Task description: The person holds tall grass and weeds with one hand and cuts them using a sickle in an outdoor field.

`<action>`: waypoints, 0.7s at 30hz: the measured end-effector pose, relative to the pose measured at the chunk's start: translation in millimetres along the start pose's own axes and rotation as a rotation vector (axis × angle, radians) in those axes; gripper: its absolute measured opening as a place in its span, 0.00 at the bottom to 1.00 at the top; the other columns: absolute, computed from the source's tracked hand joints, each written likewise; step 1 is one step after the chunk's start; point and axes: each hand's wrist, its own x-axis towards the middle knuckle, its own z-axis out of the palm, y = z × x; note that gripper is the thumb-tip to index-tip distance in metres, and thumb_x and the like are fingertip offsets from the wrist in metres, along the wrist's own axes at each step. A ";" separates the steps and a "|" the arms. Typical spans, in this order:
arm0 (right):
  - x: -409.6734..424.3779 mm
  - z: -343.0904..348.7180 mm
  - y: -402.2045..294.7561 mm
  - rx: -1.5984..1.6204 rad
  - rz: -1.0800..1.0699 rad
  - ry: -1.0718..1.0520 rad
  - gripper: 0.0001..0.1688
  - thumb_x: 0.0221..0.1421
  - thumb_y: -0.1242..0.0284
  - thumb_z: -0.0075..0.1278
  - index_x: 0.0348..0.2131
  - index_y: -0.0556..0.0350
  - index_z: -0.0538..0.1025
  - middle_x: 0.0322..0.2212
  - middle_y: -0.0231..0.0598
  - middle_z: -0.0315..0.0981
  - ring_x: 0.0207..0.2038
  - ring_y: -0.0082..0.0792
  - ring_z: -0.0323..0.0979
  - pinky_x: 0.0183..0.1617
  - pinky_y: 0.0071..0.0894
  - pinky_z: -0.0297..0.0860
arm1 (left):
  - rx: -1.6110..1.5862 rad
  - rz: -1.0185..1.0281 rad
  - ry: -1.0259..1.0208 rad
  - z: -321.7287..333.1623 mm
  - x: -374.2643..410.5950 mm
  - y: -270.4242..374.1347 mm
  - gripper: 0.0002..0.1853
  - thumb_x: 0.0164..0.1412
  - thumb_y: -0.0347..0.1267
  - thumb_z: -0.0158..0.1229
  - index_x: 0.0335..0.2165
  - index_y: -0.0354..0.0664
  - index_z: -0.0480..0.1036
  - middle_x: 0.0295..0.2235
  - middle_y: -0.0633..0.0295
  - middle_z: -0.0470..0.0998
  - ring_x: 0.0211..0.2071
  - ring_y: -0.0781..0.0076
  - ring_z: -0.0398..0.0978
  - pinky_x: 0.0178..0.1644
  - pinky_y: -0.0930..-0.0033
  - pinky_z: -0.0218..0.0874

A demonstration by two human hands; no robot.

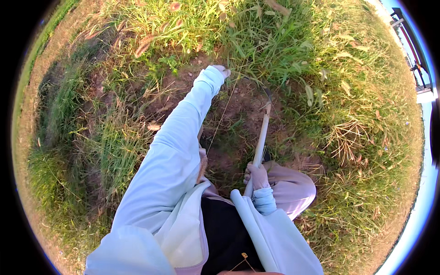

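Note:
In my right hand [256,175] is the pale wooden handle [262,134] of a sickle, gripped low down beside my bent knee. Its dark curved blade [267,92] extends forward from the handle's far end and bends left along the bare soil at the foot of the green grass [271,51]. My left hand [222,71], arm stretched out, is closed at the near edge of that grass, left of the blade; its fingers are partly hidden by the sleeve and stems. One long thin stalk [225,111] slants from near the left hand back towards my lap, ending in a bristly seed head [202,168].
Brown soil [240,106] shows between my legs and the standing grass. Cut or flattened grass [117,154] lies to the left, dry splayed stalks [349,139] to the right. A dark metal frame structure [414,51] stands at the far right edge.

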 end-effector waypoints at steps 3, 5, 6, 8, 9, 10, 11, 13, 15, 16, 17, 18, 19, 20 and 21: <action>9.9 -10.9 -4.8 0.143 0.053 -0.034 0.08 0.57 0.72 0.50 0.35 0.48 0.65 0.20 0.29 0.63 0.15 0.25 0.61 0.18 0.30 0.62 | -0.109 -0.070 -0.009 -22.3 -34.1 6.2 0.29 0.64 0.53 0.47 0.49 0.41 0.73 0.46 0.52 0.78 0.48 0.48 0.73 0.53 0.55 0.62; 23.5 -21.0 -2.4 0.199 0.090 -0.079 0.08 0.57 0.71 0.51 0.34 0.48 0.65 0.20 0.28 0.63 0.16 0.23 0.62 0.18 0.29 0.63 | 0.077 -0.053 0.021 -18.2 -40.9 -10.1 0.23 0.64 0.47 0.49 0.46 0.42 0.75 0.44 0.51 0.79 0.46 0.50 0.76 0.51 0.56 0.65; 22.4 -17.1 -6.3 0.228 0.123 -0.093 0.08 0.59 0.71 0.50 0.32 0.47 0.65 0.20 0.26 0.63 0.17 0.20 0.62 0.18 0.26 0.63 | 0.253 0.010 0.025 -11.0 -49.3 -20.5 0.20 0.64 0.45 0.49 0.44 0.43 0.76 0.43 0.51 0.79 0.46 0.52 0.76 0.50 0.57 0.67; 27.9 -16.1 -11.5 0.428 0.181 -0.142 0.07 0.60 0.71 0.49 0.31 0.47 0.65 0.20 0.25 0.63 0.16 0.19 0.62 0.18 0.25 0.64 | 0.515 0.080 -0.068 1.8 -66.1 -18.9 0.17 0.63 0.40 0.50 0.41 0.43 0.78 0.44 0.50 0.79 0.47 0.54 0.77 0.50 0.58 0.68; 33.0 -14.1 -14.7 0.527 0.210 -0.173 0.07 0.61 0.71 0.49 0.31 0.47 0.65 0.20 0.24 0.63 0.16 0.18 0.62 0.18 0.25 0.64 | 0.607 0.070 -0.157 3.7 -76.8 -15.1 0.15 0.63 0.37 0.50 0.42 0.43 0.78 0.45 0.50 0.79 0.48 0.54 0.77 0.51 0.59 0.68; 33.2 -6.3 -23.2 0.575 0.219 -0.211 0.08 0.63 0.69 0.46 0.29 0.47 0.65 0.18 0.22 0.63 0.17 0.17 0.63 0.18 0.25 0.65 | 0.696 0.055 -0.243 3.1 -87.2 -11.5 0.14 0.62 0.34 0.50 0.42 0.43 0.78 0.46 0.49 0.78 0.49 0.54 0.76 0.51 0.59 0.68; 39.7 -1.3 -29.8 0.670 0.266 -0.275 0.09 0.64 0.69 0.45 0.28 0.47 0.65 0.18 0.22 0.63 0.17 0.17 0.64 0.18 0.25 0.65 | 0.670 0.046 -0.237 2.1 -95.2 -4.6 0.14 0.61 0.33 0.51 0.41 0.41 0.79 0.45 0.49 0.79 0.48 0.54 0.77 0.50 0.59 0.69; 53.6 11.1 -44.5 0.856 0.358 -0.409 0.11 0.65 0.68 0.44 0.27 0.48 0.65 0.17 0.22 0.64 0.17 0.17 0.65 0.19 0.24 0.66 | 0.619 0.026 -0.218 -3.1 -108.0 12.0 0.14 0.58 0.29 0.53 0.40 0.36 0.79 0.42 0.49 0.80 0.46 0.53 0.78 0.48 0.58 0.70; 68.8 28.4 -59.3 0.905 0.394 -0.505 0.11 0.65 0.68 0.43 0.28 0.48 0.66 0.17 0.21 0.63 0.17 0.19 0.65 0.19 0.24 0.66 | 0.626 0.078 -0.184 5.9 -104.9 9.0 0.15 0.60 0.30 0.49 0.41 0.38 0.79 0.42 0.49 0.80 0.45 0.52 0.78 0.48 0.57 0.69; 75.7 39.0 -67.1 0.907 0.401 -0.513 0.09 0.64 0.68 0.45 0.29 0.48 0.66 0.17 0.21 0.64 0.17 0.19 0.64 0.19 0.24 0.66 | 0.620 0.080 -0.174 9.7 -104.5 10.5 0.16 0.61 0.31 0.47 0.41 0.38 0.79 0.42 0.49 0.80 0.45 0.52 0.79 0.47 0.57 0.70; 82.0 49.7 -74.2 0.907 0.407 -0.522 0.08 0.63 0.69 0.47 0.30 0.48 0.67 0.18 0.22 0.64 0.17 0.20 0.63 0.19 0.24 0.66 | 0.615 0.081 -0.164 13.1 -103.4 11.5 0.17 0.62 0.31 0.46 0.41 0.39 0.79 0.42 0.50 0.80 0.45 0.53 0.79 0.47 0.56 0.70; 85.2 61.6 -81.2 0.841 0.362 -0.564 0.08 0.63 0.69 0.46 0.30 0.49 0.66 0.18 0.23 0.63 0.17 0.21 0.63 0.19 0.23 0.66 | 0.586 0.060 -0.130 16.5 -101.6 9.3 0.18 0.63 0.32 0.43 0.41 0.40 0.79 0.42 0.51 0.80 0.45 0.54 0.79 0.47 0.56 0.70; 91.8 72.3 -89.2 0.800 0.338 -0.527 0.08 0.63 0.69 0.46 0.30 0.49 0.66 0.18 0.23 0.63 0.17 0.21 0.62 0.19 0.24 0.66 | 0.605 0.086 -0.147 19.1 -96.6 9.3 0.18 0.63 0.32 0.44 0.41 0.40 0.79 0.42 0.51 0.81 0.45 0.54 0.79 0.46 0.55 0.70; 99.2 84.1 -98.4 0.759 0.314 -0.490 0.08 0.63 0.69 0.46 0.30 0.50 0.66 0.18 0.24 0.62 0.17 0.21 0.62 0.19 0.24 0.66 | 0.624 0.111 -0.163 21.2 -91.1 9.4 0.17 0.62 0.32 0.45 0.41 0.40 0.80 0.42 0.52 0.81 0.45 0.55 0.79 0.46 0.55 0.70; 108.1 95.9 -106.0 0.721 0.293 -0.452 0.08 0.63 0.69 0.46 0.30 0.50 0.65 0.18 0.24 0.62 0.17 0.22 0.62 0.19 0.24 0.66 | 0.645 0.136 -0.182 19.6 -89.2 12.9 0.17 0.62 0.31 0.45 0.41 0.41 0.80 0.42 0.52 0.81 0.45 0.55 0.79 0.46 0.55 0.70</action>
